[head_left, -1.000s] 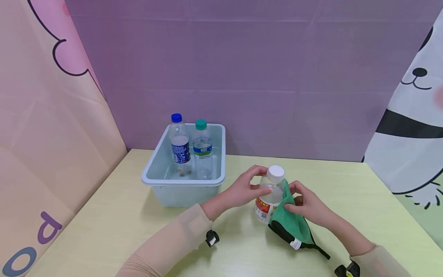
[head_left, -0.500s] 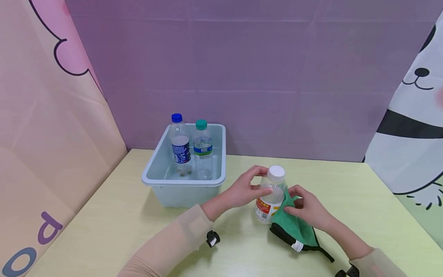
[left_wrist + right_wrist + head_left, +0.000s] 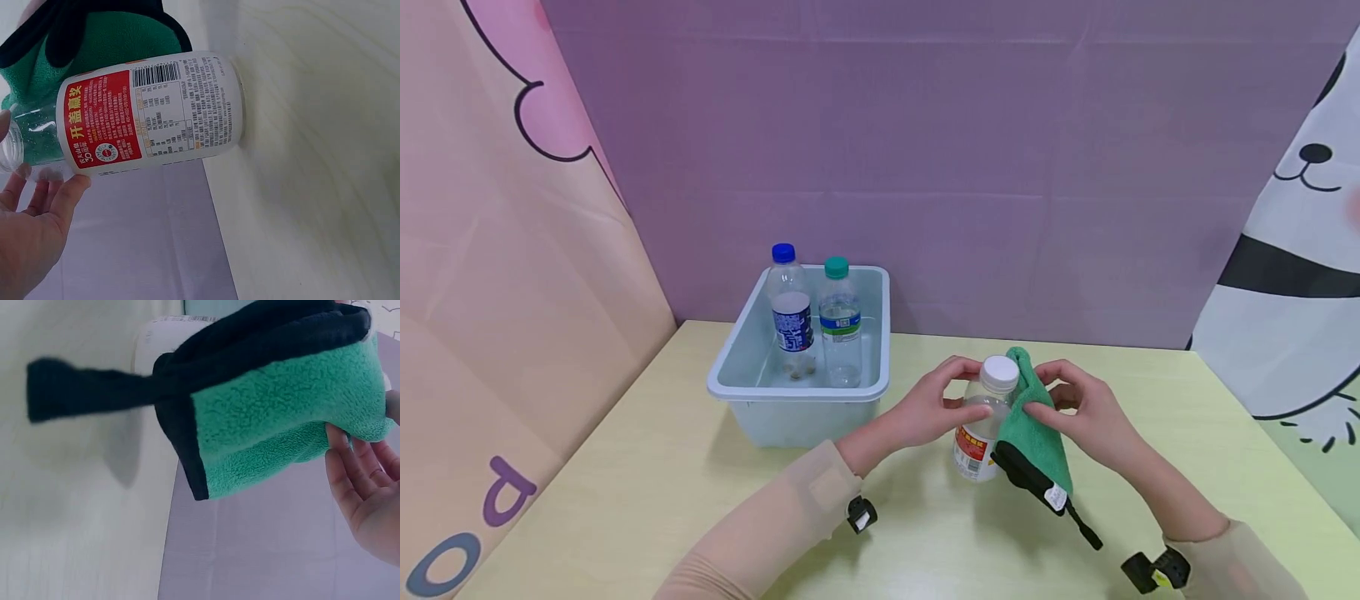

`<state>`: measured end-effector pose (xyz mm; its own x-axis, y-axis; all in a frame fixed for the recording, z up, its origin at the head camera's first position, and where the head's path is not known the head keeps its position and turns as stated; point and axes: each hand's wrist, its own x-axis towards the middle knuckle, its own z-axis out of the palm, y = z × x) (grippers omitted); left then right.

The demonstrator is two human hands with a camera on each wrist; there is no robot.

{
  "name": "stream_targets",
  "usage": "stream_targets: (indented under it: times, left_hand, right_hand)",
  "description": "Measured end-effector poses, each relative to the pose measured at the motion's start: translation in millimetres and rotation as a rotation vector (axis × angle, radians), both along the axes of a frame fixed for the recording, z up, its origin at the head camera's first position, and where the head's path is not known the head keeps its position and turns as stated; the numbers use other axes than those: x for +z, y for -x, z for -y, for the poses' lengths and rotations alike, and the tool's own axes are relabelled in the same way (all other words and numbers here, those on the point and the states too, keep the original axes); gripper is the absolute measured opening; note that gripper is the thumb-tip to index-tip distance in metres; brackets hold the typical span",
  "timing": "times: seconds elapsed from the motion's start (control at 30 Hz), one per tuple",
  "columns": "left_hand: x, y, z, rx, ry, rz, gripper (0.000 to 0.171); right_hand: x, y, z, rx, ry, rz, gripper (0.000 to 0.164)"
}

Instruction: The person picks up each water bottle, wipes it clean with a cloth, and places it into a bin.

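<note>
A clear plastic bottle (image 3: 976, 450) with a white cap and a red and white label stands upright on the table. My left hand (image 3: 928, 407) grips it by the upper part, thumb in front and fingers behind; the left wrist view shows the bottle's label (image 3: 150, 115) close up. On the bottle's right side my right hand (image 3: 1086, 408) pinches a folded green cloth (image 3: 1037, 437) with black edging and a hanging loop. The cloth lies against the bottle and its top rises beside the cap. In the right wrist view the cloth (image 3: 269, 412) covers most of the bottle.
A light blue plastic bin (image 3: 805, 421) stands to the left of the hands. Inside it are a blue-capped bottle (image 3: 792, 325) and a green-capped bottle (image 3: 840, 333), both upright. A purple backdrop (image 3: 962, 167) hangs behind the table (image 3: 625, 483).
My right hand has first drawn the cloth slightly down along the bottle, then raised it so its top stands beside the cap. The left hand and bottle have stayed in place.
</note>
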<state>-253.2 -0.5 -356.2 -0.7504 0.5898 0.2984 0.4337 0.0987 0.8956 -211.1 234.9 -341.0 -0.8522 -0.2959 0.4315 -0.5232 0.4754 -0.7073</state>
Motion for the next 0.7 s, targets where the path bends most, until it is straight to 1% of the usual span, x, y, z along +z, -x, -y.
stream_targets:
  times: [0.13,0.3,0.5,0.7]
  left_hand:
    - [-0.6,1.0,-0.7,-0.005,-0.006,-0.003,0.044]
    - [-0.9,1.9,-1.3,-0.007,-0.017,-0.012,0.044]
    - [-0.8,1.2,-1.0,0.007,-0.006,-0.015,0.044]
    - [-1.2,0.0,-1.4,0.018,-0.002,0.004,0.045]
  right_hand:
    - [0.2,0.7,-0.3,0.017,0.005,0.011,0.031]
    - [-7.0,2.1,-2.1,0.064,0.022,0.065,0.031]
    - [-26.1,5.9,-4.7,0.112,-0.001,0.195,0.031]
    - [-47.7,10.1,-5.0,0.176,-0.077,0.312,0.032]
